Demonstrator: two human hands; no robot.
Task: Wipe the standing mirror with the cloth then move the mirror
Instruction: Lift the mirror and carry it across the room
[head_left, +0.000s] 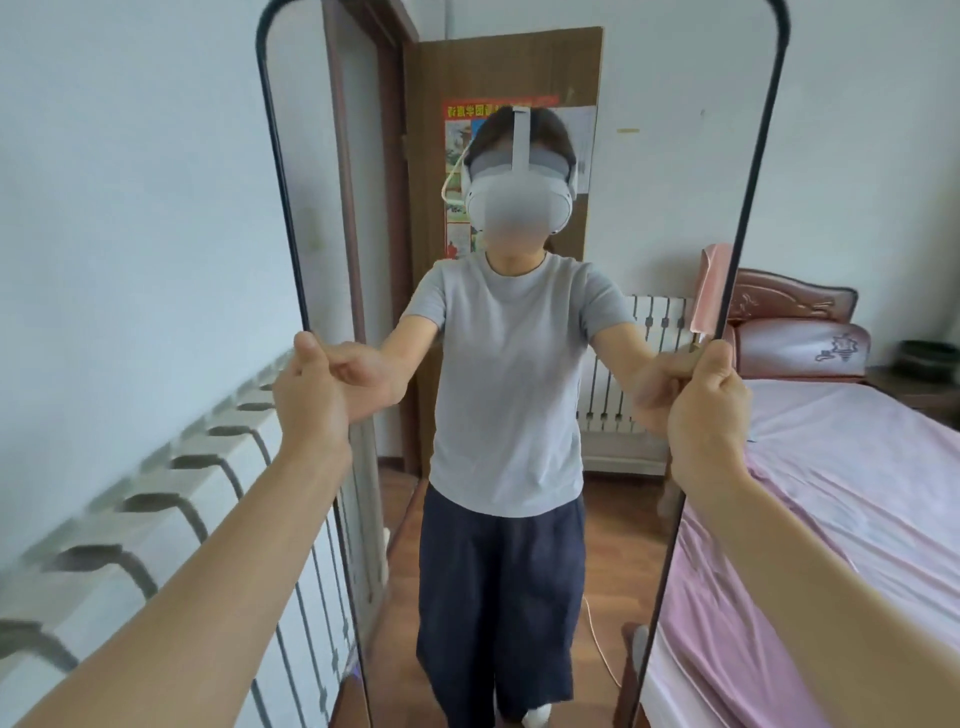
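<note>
Left hand (310, 387), right hand (710, 400) grip mirror (519, 62) edges, between radiator (156, 493) and bed (857, 493).

- The mirror (649, 182) runs past the top and bottom edges, so its head and foot are cut off.
- The fingers of the left hand (306, 395) and right hand (706, 410) curl behind its frame and show only as reflections.
- The radiator (171, 493) is blurred.
- The bed (857, 493) is cut off at the right.

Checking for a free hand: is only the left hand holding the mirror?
No, the left hand and the right hand each grip a side edge of the mirror.
</note>
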